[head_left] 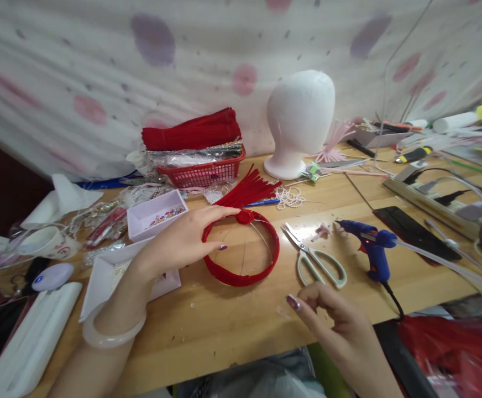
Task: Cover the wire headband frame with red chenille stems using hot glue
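A red cloth-wrapped hoop (pixel 241 279) lies on the table, with thin wires across its inside and a round red piece at its far edge. My left hand (pixel 187 232) holds its far left rim, the thumb inside the ring and the fingers reaching to the round piece. My right hand (pixel 336 326) hovers near the table's front edge, thumb and fingers apart, with nothing visible in it. Beyond its fingers lie open scissors (pixel 313 257) with pale green handles. Farther right stands a blue glue gun (pixel 369 243) with a red light on.
A white foam head (pixel 301 121) stands at the back, beside a red basket (pixel 203 174) with red pipe cleaners (pixel 191 132) on top. Loose red strips (pixel 249 190) lie behind the hoop. White trays (pixel 139 218) of beads are left; a phone (pixel 415 232) and power strip (pixel 444 207) right.
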Motion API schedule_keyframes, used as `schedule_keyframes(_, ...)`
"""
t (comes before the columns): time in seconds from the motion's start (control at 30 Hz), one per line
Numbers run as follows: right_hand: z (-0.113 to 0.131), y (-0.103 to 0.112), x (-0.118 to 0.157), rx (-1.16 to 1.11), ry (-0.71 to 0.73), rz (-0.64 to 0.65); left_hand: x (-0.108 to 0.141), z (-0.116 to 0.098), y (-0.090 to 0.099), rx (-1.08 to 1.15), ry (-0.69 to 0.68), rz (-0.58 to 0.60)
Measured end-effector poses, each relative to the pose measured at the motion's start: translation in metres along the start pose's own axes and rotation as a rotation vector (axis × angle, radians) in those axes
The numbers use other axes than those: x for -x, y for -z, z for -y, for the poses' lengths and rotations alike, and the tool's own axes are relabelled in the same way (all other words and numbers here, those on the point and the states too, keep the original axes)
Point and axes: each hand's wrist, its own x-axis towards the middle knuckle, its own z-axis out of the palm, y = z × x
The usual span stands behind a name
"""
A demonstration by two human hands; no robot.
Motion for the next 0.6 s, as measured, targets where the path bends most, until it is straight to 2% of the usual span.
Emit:
schedule_keyframes(0.07, -0.003, -0.002, -0.01, 0.014, 0.015, -0.085, 0.004, 0.001, 0.009, -0.012, -0.013, -0.018)
schedule_keyframes(0.1, -0.005, -0.004, -0.016, 0.028, 0.017, -0.083, 0.006, 0.002, 0.015, -0.023, -0.02, -0.063)
schedule_keyframes(0.23, -0.011, -0.012, -0.034, 0.119, 0.045, 0.055, 0.025, 0.01, 0.039, -0.088, 0.055, -0.354)
schedule_keyframes(0.3, -0.013, -0.015, -0.038, 0.158, 0.076, 0.059, 0.039, 0.018, 0.048, -0.116, 0.145, -0.408)
schedule_keyframes(0.4, -0.016, -0.016, -0.035, 0.186, 0.122, 0.068, 0.057, 0.031, 0.054, -0.167, 0.299, -0.367)
schedule_keyframes(0.47, -0.016, -0.017, -0.03, 0.208, 0.158, 0.098, 0.059, 0.038, 0.052, -0.178, 0.351, -0.345)
schedule_keyframes(0.53, -0.016, -0.021, -0.027, 0.24, 0.211, 0.123, 0.05, 0.043, 0.047, -0.194, 0.329, -0.313)
schedule_keyframes(0.6, -0.015, -0.025, -0.028, 0.272, 0.272, 0.148, 0.03, 0.047, 0.038, -0.27, 0.316, -0.202)
